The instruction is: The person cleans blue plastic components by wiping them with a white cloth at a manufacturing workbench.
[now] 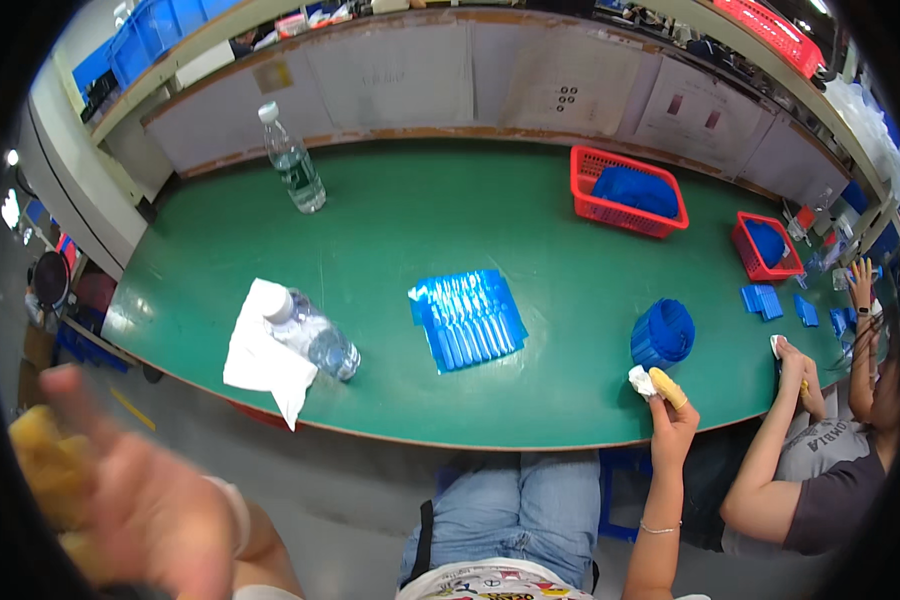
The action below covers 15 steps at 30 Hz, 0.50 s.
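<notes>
My left hand (160, 500) is raised close at the lower left, blurred, off the table's edge. Its fingers look apart, some in yellow finger cots, and nothing shows in its grasp. At the table's front edge, my right hand (673, 430) pinches a crumpled white wipe (642, 381); a yellow cot covers one fingertip. Just beyond it is a round bundle of blue strips (660, 335). Shiny blue film-covered pieces (473, 322) lie side by side mid-table. Toward the left, a clear bottle with a white cap (328, 348) is beside a white cloth (260, 360).
The green table (390, 230) also bears another water bottle (295, 172) at the back left. Red baskets (625, 215) (770, 272) with blue contents are on the right. There, a co-worker's hands (795, 365) hold something white, beside small blue pieces (762, 301). A shelf runs behind.
</notes>
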Each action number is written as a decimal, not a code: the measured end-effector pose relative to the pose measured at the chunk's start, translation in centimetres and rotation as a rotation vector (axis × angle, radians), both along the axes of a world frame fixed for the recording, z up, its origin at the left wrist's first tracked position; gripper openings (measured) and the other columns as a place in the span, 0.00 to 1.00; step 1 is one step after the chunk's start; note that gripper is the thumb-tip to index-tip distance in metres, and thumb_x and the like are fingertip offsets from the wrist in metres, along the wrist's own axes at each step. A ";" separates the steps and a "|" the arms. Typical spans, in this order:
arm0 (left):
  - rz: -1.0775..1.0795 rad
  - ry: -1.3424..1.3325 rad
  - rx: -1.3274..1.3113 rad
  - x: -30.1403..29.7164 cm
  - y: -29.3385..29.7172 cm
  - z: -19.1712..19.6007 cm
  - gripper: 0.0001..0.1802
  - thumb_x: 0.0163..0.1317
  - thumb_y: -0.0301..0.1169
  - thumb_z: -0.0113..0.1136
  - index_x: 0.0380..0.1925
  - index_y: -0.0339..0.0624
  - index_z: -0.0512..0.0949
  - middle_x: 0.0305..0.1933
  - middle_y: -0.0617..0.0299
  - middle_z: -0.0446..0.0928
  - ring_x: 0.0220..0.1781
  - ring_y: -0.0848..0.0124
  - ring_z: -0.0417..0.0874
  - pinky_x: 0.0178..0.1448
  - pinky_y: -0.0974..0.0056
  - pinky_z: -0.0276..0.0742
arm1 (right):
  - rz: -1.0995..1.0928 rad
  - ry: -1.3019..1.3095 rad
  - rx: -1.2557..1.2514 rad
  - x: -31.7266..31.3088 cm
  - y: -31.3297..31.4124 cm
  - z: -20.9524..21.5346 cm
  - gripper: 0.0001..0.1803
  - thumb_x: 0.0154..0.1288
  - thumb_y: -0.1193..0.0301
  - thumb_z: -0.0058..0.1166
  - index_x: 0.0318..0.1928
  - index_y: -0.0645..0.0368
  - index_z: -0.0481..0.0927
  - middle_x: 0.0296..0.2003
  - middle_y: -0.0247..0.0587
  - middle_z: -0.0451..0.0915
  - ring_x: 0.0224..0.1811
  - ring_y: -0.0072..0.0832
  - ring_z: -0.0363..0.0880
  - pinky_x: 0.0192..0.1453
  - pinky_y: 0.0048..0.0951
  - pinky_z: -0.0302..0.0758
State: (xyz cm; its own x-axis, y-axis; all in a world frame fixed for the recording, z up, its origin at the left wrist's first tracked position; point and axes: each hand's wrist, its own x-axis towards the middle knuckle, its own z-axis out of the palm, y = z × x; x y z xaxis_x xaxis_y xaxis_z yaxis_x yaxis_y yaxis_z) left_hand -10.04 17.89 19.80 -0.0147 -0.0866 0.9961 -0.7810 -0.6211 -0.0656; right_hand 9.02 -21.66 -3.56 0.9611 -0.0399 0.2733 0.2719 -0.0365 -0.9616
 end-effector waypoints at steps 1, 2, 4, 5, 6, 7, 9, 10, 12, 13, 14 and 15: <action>0.028 0.097 -0.147 1.8 1.7 -4.9 0.58 0.56 0.76 0.44 0.71 0.37 0.58 0.73 0.43 0.60 0.76 0.49 0.57 0.77 0.40 0.50 | -0.018 0.011 0.005 0.0 0.2 -0.2 0.14 0.64 0.87 0.53 0.50 0.70 0.81 0.45 0.38 0.82 0.49 0.23 0.79 0.57 0.25 0.73; 0.581 0.269 -0.415 3.0 3.0 -10.3 0.65 0.49 0.75 0.56 0.75 0.41 0.46 0.75 0.44 0.55 0.77 0.50 0.55 0.77 0.41 0.50 | -0.013 -0.012 0.003 0.1 0.4 -0.6 0.14 0.64 0.87 0.53 0.50 0.70 0.81 0.44 0.38 0.82 0.49 0.24 0.79 0.57 0.25 0.74; 0.640 0.646 -0.614 2.3 3.6 -17.6 0.73 0.44 0.59 0.75 0.75 0.45 0.32 0.77 0.46 0.48 0.79 0.52 0.49 0.78 0.43 0.47 | -0.001 0.001 0.020 -0.2 1.5 -0.7 0.15 0.64 0.87 0.53 0.50 0.70 0.81 0.44 0.39 0.82 0.49 0.24 0.80 0.57 0.26 0.74; 0.611 0.772 -0.763 2.1 3.9 -20.5 0.75 0.45 0.53 0.78 0.75 0.45 0.28 0.77 0.46 0.46 0.79 0.53 0.48 0.78 0.44 0.46 | 0.010 0.018 0.035 -0.2 1.6 -0.6 0.15 0.64 0.88 0.53 0.51 0.70 0.81 0.45 0.39 0.82 0.49 0.24 0.80 0.56 0.26 0.75; 0.537 0.828 -0.812 2.9 4.0 -22.2 0.75 0.45 0.48 0.79 0.75 0.46 0.27 0.77 0.45 0.47 0.79 0.52 0.49 0.78 0.45 0.45 | -0.002 0.001 0.046 -0.2 1.7 -0.5 0.15 0.64 0.86 0.54 0.51 0.70 0.81 0.45 0.40 0.82 0.48 0.25 0.81 0.55 0.26 0.75; 0.461 0.899 -0.858 3.2 3.4 -22.8 0.74 0.46 0.43 0.80 0.74 0.46 0.26 0.77 0.44 0.47 0.79 0.52 0.49 0.79 0.47 0.44 | -0.005 0.013 0.031 -0.5 1.7 0.0 0.15 0.64 0.86 0.54 0.51 0.70 0.81 0.45 0.40 0.82 0.48 0.25 0.81 0.55 0.26 0.75; 0.592 0.823 -0.813 5.7 2.8 -22.8 0.67 0.48 0.35 0.79 0.75 0.42 0.36 0.74 0.43 0.56 0.77 0.53 0.55 0.78 0.53 0.48 | -0.052 0.123 0.205 -0.4 2.0 1.3 0.14 0.66 0.83 0.54 0.52 0.70 0.80 0.45 0.40 0.83 0.47 0.25 0.81 0.55 0.26 0.76; 0.654 0.869 -0.830 6.6 3.1 -22.3 0.61 0.49 0.33 0.79 0.74 0.40 0.43 0.73 0.44 0.58 0.75 0.54 0.57 0.77 0.54 0.50 | -0.070 0.237 0.275 -0.4 2.3 1.7 0.15 0.67 0.80 0.54 0.53 0.70 0.79 0.45 0.41 0.83 0.46 0.26 0.82 0.54 0.27 0.77; 0.761 0.909 -0.774 7.7 4.1 -22.2 0.51 0.50 0.30 0.77 0.70 0.36 0.55 0.71 0.45 0.61 0.73 0.56 0.62 0.75 0.56 0.53 | 0.068 0.392 0.513 -0.6 3.7 2.9 0.16 0.68 0.77 0.55 0.55 0.67 0.77 0.48 0.43 0.83 0.48 0.31 0.83 0.55 0.33 0.79; 0.796 0.899 -0.703 8.4 4.3 -22.3 0.47 0.51 0.29 0.76 0.68 0.34 0.60 0.70 0.47 0.63 0.71 0.57 0.63 0.75 0.57 0.55 | 0.122 0.460 0.630 -0.6 4.3 3.4 0.15 0.68 0.76 0.56 0.54 0.66 0.78 0.47 0.42 0.83 0.48 0.30 0.83 0.54 0.32 0.79; 0.778 0.823 -0.663 9.1 3.4 -22.0 0.45 0.52 0.27 0.76 0.67 0.34 0.60 0.65 0.50 0.67 0.69 0.60 0.66 0.73 0.58 0.58 | 0.154 0.493 0.670 -0.6 5.1 3.7 0.16 0.68 0.75 0.56 0.55 0.65 0.78 0.48 0.42 0.83 0.48 0.31 0.83 0.54 0.33 0.80; 0.771 0.836 -0.653 9.4 2.6 -22.0 0.45 0.52 0.27 0.76 0.67 0.34 0.60 0.65 0.50 0.67 0.69 0.60 0.66 0.73 0.58 0.58 | 0.184 0.524 0.717 -0.7 5.7 3.8 0.16 0.69 0.74 0.55 0.55 0.64 0.77 0.49 0.42 0.82 0.49 0.31 0.83 0.54 0.34 0.80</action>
